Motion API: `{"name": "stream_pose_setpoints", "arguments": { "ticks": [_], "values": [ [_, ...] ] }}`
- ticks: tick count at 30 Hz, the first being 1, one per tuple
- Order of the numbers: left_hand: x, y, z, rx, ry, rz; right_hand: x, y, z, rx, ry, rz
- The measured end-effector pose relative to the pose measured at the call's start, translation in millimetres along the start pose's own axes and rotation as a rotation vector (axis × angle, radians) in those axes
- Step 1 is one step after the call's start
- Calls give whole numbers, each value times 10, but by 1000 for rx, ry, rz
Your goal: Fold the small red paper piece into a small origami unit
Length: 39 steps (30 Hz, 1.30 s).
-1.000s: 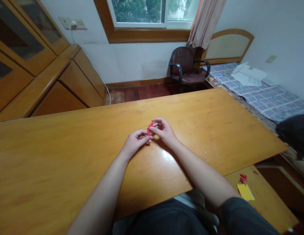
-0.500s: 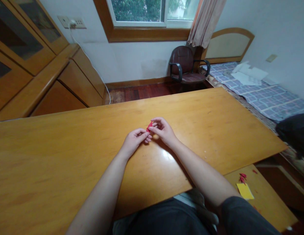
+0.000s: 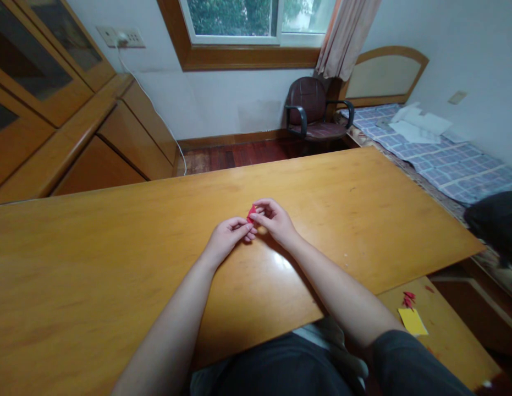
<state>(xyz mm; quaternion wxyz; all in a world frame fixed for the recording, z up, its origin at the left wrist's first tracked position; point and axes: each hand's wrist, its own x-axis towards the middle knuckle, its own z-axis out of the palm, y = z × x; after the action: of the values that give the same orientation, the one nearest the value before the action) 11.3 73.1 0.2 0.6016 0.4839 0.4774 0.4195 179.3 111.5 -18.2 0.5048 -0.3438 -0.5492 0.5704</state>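
A small red folded piece (image 3: 251,213), paper by its look, is pinched between my two hands just over the table (image 3: 115,247). My left hand (image 3: 230,235) grips its lower end between thumb and fingers. From the right, my right hand (image 3: 275,220) holds the upper part with thumb and forefinger. My fingertips cover much of the piece, so its exact shape is hard to make out.
On a lower surface (image 3: 457,341) at the right lie several red folded pieces (image 3: 408,300) and a yellow square sheet (image 3: 412,322). Beyond the table stand a brown armchair (image 3: 307,104) and a bed (image 3: 457,165) with papers on it. Wooden cabinets (image 3: 86,132) line the left.
Both hands stay in nearly the same place, still on the red piece. Only slight finger movement shows, with the piece turned a little.
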Motion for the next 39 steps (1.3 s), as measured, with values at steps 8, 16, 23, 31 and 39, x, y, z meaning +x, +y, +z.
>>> {"name": "stream_pose_setpoints", "arguments": {
  "ticks": [8,16,23,31,39],
  "values": [
    [2,7,8,-19,7,-15,-11,-18,18,4,-7,14],
    [9,-1,6,-6,-7,-14,0,2,11,4,-8,8],
    [6,10,-1,-3,-16,-31,-4,-3,16,3,5,-9],
    [7,4,-2,-16,-16,-61,9,-32,30,-8,37,-14],
    [19,-43,-21,-65,-14,-74,26,-51,27,49,81,-1]
  ]
}}
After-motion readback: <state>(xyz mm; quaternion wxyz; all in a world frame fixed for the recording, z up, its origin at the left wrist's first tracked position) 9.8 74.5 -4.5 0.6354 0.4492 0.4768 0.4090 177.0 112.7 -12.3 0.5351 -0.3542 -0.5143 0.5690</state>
